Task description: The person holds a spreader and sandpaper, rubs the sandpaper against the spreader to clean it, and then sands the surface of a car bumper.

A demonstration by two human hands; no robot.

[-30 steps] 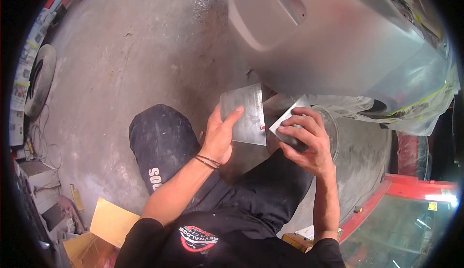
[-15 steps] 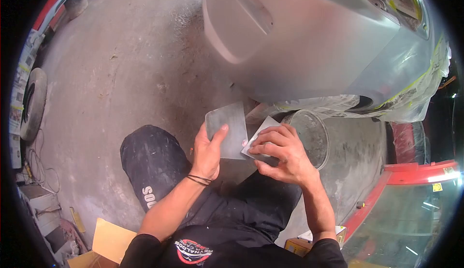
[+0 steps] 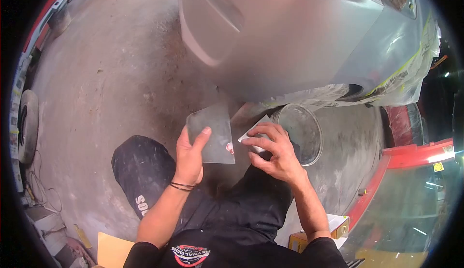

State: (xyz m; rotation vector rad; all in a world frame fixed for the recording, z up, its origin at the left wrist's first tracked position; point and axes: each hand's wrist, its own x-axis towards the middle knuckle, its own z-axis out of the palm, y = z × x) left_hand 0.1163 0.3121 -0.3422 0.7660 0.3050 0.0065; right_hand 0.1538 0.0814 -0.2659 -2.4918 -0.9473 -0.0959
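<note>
My left hand (image 3: pixel 191 156) grips a flat grey plate (image 3: pixel 213 132) by its left side, with the thumb on top. A small pinkish-white smear (image 3: pixel 229 148) lies near the plate's right edge. Just right of it, my right hand (image 3: pixel 273 149) is wrapped round a smaller thin, light-coloured spreader (image 3: pixel 261 122), whose pale corner shows above the fingers. Plate and spreader are a little apart. Above both hands is a grey car bumper (image 3: pixel 280 40).
A round, clear-rimmed bucket (image 3: pixel 319 137) stands right of my right hand. Plastic and paper masking (image 3: pixel 411 81) hangs along the car. A red-framed glass panel (image 3: pixel 401 210) is at lower right, a tire (image 3: pixel 29 125) at far left, yellow cardboard (image 3: pixel 113 249) at lower left.
The spreader has come away from the plate, which has moved left with my left hand. The smear on the plate now shows more fully. The whole view has shifted slightly.
</note>
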